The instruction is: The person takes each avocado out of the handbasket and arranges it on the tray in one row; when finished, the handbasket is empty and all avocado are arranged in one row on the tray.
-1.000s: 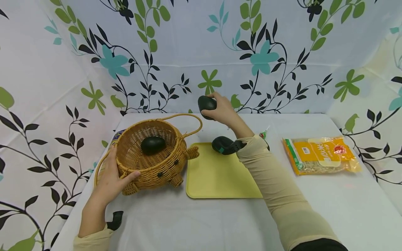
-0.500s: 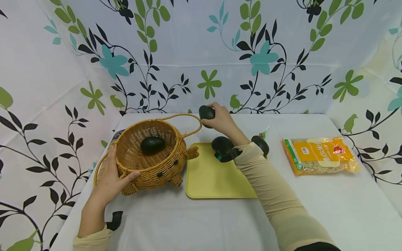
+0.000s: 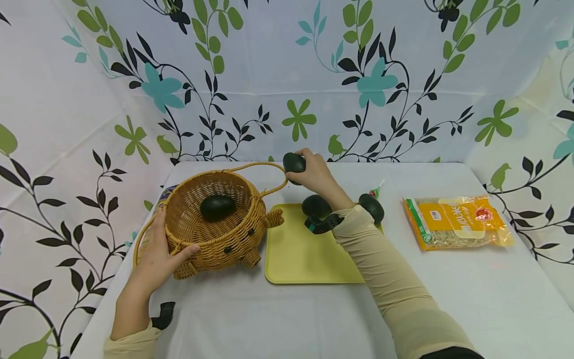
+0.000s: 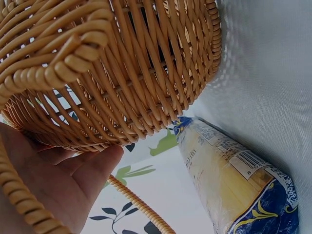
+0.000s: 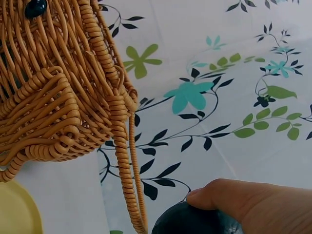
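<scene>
Table (image 3: 246, 316): one avocado (image 3: 217, 207) in one basket (image 3: 237, 240), another avocado (image 3: 293, 162) in right hand (image 3: 317, 173)

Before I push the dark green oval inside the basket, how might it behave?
The dark green oval would probably roll, since its sides are rounded. Its glossy surface could be slippery. It likely won't go far, as the basket surrounds it.

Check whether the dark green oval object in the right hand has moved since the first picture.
Yes, downward: in the head view, the object is farther below the nearest printed green backdrop flower.
</scene>
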Demonstrator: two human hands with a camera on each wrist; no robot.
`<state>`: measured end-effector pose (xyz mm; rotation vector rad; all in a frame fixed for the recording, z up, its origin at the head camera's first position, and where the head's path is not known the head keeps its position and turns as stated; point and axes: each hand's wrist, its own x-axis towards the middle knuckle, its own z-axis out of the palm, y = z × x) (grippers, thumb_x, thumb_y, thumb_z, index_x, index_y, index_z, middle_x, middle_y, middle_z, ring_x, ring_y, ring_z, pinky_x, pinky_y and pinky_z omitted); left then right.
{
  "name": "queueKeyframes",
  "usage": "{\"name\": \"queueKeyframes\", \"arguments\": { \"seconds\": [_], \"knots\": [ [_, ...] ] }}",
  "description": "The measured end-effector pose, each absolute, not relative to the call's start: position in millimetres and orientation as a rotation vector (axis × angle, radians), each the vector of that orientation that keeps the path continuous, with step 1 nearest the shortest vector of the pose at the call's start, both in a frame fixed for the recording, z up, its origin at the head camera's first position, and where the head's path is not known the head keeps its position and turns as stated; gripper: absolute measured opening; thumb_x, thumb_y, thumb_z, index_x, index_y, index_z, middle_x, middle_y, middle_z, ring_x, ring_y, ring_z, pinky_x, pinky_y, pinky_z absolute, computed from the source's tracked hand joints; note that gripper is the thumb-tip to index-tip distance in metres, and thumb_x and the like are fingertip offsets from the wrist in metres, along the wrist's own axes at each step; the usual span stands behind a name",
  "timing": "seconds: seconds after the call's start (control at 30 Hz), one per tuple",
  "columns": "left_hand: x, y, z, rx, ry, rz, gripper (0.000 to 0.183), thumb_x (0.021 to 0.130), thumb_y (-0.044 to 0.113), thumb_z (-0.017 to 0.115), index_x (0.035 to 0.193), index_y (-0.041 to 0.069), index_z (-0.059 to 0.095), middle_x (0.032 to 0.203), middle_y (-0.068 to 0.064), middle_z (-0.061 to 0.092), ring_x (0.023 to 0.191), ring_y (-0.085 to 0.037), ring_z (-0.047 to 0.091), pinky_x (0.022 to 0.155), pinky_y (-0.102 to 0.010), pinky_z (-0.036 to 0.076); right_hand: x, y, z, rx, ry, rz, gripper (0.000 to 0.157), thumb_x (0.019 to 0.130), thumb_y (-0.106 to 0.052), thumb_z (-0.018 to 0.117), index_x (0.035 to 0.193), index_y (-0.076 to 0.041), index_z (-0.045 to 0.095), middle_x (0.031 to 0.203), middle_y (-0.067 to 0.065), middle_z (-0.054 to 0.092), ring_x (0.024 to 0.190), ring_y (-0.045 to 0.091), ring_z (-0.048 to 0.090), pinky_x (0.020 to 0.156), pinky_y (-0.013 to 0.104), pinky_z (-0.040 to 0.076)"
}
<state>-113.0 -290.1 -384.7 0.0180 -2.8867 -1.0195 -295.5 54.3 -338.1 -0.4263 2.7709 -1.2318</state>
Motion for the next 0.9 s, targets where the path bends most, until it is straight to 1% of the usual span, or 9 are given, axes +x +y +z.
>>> {"name": "queueKeyframes", "arguments": {
  "seconds": [0.23, 0.5, 0.9],
  "knots": [
    [-113.0, -290.2, -384.1, 0.037, -2.903, -0.993, 0.110, 0.083, 0.046, 0.067, 0.150, 0.024, -0.017, 0.159, -0.013, -0.013, 0.142, -0.051, 0.002, 0.098, -0.077, 0.018, -295.3, 52.7, -343.8, -0.409, 2.779, -1.216, 0.062, 0.084, -0.033, 0.067, 0.137, -0.011, 0.042, 0.126, 0.023, 0.045, 0.111, 0.034, 0.050, 0.085, 0.045, 0.052],
    [-113.5, -289.7, -383.5, 0.034, -2.900, -0.991, 0.109, 0.083, 0.046, 0.067, 0.150, 0.024, -0.017, 0.159, -0.012, -0.014, 0.142, -0.051, 0.002, 0.098, -0.077, 0.018, -292.2, 46.4, -348.6, -0.351, 2.804, -1.155, 0.064, 0.084, -0.034, 0.066, 0.138, -0.013, 0.041, 0.126, 0.023, 0.046, 0.109, 0.034, 0.054, 0.085, 0.045, 0.053],
    [-113.7, -289.6, -384.5, 0.030, -2.893, -0.990, 0.110, 0.083, 0.046, 0.067, 0.150, 0.023, -0.017, 0.159, -0.011, -0.015, 0.142, -0.051, 0.002, 0.098, -0.077, 0.019, -291.5, 48.0, -356.0, -0.304, 2.842, -1.122, 0.062, 0.085, -0.034, 0.067, 0.137, -0.012, 0.042, 0.127, 0.023, 0.047, 0.111, 0.036, 0.052, 0.085, 0.047, 0.053]
  ]
}}
